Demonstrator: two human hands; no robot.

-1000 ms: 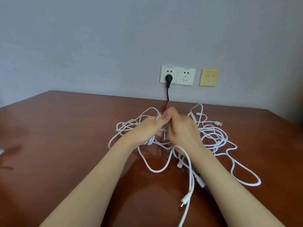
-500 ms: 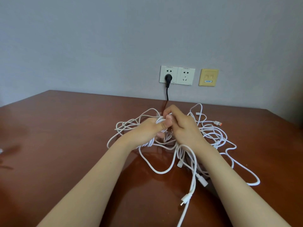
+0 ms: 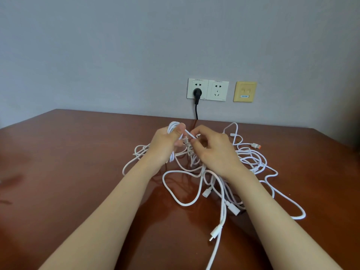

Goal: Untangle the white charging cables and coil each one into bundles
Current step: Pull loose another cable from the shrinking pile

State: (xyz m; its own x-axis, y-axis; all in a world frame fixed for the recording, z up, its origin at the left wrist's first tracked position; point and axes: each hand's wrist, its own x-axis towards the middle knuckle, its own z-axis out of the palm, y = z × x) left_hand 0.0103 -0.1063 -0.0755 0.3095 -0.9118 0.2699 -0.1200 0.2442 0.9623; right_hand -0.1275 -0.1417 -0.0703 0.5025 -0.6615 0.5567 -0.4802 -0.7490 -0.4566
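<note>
The 2 hands have drawn apart, and a short white strand (image 3: 188, 133) now runs taut between them. The left hand (image 3: 165, 145) curls round a small coil of loops (image 3: 172, 127), thumb clamped on top; the right hand (image 3: 216, 151) pinches the strand between thumb and forefinger. Below, the tangle of thin white rubbery charging cables (image 3: 250, 158) sprawls on the glossy reddish-brown wooden table (image 3: 78, 162). The strand slopes down rightward, so the right hand likely feeds the next wrap.

Wall sockets (image 3: 207, 89), black plug (image 3: 197, 92), brown table (image 3: 78, 162)
</note>
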